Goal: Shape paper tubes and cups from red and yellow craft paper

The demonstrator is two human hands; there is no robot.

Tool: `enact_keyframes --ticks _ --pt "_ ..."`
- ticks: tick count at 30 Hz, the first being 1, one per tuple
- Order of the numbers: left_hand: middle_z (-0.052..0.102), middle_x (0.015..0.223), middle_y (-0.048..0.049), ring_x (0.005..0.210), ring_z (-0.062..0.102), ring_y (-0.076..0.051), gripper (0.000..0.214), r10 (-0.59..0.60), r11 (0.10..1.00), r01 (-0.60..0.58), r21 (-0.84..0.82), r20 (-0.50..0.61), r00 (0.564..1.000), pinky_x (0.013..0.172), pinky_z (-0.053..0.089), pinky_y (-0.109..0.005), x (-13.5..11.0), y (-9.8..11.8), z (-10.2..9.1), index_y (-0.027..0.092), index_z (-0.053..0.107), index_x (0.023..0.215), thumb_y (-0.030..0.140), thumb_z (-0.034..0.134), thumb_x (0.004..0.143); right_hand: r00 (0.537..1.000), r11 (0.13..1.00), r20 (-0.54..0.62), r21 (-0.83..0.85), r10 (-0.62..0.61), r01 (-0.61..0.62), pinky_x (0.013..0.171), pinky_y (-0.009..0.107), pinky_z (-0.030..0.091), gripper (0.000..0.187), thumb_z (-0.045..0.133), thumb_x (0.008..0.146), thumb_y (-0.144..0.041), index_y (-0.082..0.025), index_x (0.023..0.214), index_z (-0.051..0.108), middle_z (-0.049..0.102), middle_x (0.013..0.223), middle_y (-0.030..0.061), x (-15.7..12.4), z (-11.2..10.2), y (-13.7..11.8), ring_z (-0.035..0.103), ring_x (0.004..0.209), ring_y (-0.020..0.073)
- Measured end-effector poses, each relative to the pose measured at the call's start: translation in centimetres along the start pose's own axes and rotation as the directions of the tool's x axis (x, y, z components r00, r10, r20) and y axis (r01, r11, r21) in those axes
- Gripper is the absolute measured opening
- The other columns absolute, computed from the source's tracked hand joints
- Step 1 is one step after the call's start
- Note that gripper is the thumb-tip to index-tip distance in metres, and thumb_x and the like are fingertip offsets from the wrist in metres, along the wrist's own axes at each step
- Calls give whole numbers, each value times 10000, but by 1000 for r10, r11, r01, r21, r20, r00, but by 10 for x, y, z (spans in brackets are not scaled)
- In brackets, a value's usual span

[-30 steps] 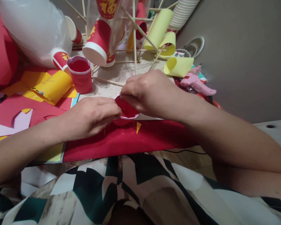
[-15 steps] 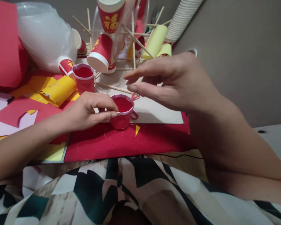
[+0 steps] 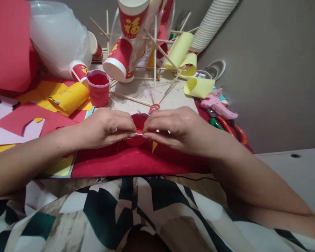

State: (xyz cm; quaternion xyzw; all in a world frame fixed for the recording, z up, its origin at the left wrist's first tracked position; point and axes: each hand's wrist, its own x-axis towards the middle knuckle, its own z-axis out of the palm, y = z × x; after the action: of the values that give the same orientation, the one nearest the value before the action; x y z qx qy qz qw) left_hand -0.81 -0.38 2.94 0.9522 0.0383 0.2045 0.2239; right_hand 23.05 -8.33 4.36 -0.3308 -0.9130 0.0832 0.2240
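Note:
A red paper cup (image 3: 138, 120) with a pale, wavy rim stands in front of me. My left hand (image 3: 107, 126) pinches the near part of its rim, thumb outside and fingers over the edge. From the other side my right hand (image 3: 173, 126) pinches the same rim, its fingertips almost touching those of the left. The cup's lower part and any handle are mostly hidden behind my hands. Just below the right hand lies a small yellow paper scrap (image 3: 154, 147). A second red cup (image 3: 98, 91) with the same pale rim stands behind my left hand.
Yellow paper rolls (image 3: 199, 87) and thin wooden sticks (image 3: 131, 99) lie at the back. At the right edge sit a pink glue gun (image 3: 222, 106) and orange-handled scissors (image 3: 231, 127). Printed red paper cups (image 3: 118, 57) and a clear plastic bag (image 3: 57, 38) crowd the back left.
My right hand has come down and left from above the table to the cup's rim, and now pinches it. My left hand keeps its hold. The view has shifted slightly.

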Motion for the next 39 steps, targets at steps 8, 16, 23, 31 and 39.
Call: enact_keyframes --ticks 8,16,23,31,39 --pt "718 791 -56 679 661 -137 200 160 946 -129 299 -83 984 618 459 -217 1 -2 9 164 640 851 188 499 992 997 989 -61 -142 -51 42 608 241 470 212 509 1022 -191 -149 887 667 736 864 69 -3 7 -1 688 737 146" --pt "743 851 -47 721 689 -121 169 113 957 -57 285 -183 977 636 473 -202 -3 -1 12 167 646 906 243 540 1014 981 994 -187 -106 -56 37 641 233 529 154 578 1008 -230 -158 927 688 769 915 75 0 16 3 729 811 155" --pt "737 821 -56 698 681 -124 134 61 986 -38 161 -139 988 631 459 -206 -2 0 10 150 671 929 217 573 992 986 992 -137 -100 -94 81 615 226 537 163 589 996 -202 -140 886 692 759 843 74 3 15 6 722 729 150" --pt "746 795 -60 679 664 -112 141 2 1000 1 17 -178 984 638 494 -196 0 10 0 152 710 924 221 606 991 972 987 -217 112 -86 113 801 227 609 75 682 949 -197 -186 1017 712 788 940 53 2 8 10 753 861 128" --pt "746 948 -70 832 696 -131 155 -30 999 28 -17 -145 989 755 529 -203 1 13 -11 138 695 1030 256 703 929 981 953 -168 268 -96 139 847 222 606 49 686 933 -144 -158 929 732 792 969 88 4 1 15 753 934 126"
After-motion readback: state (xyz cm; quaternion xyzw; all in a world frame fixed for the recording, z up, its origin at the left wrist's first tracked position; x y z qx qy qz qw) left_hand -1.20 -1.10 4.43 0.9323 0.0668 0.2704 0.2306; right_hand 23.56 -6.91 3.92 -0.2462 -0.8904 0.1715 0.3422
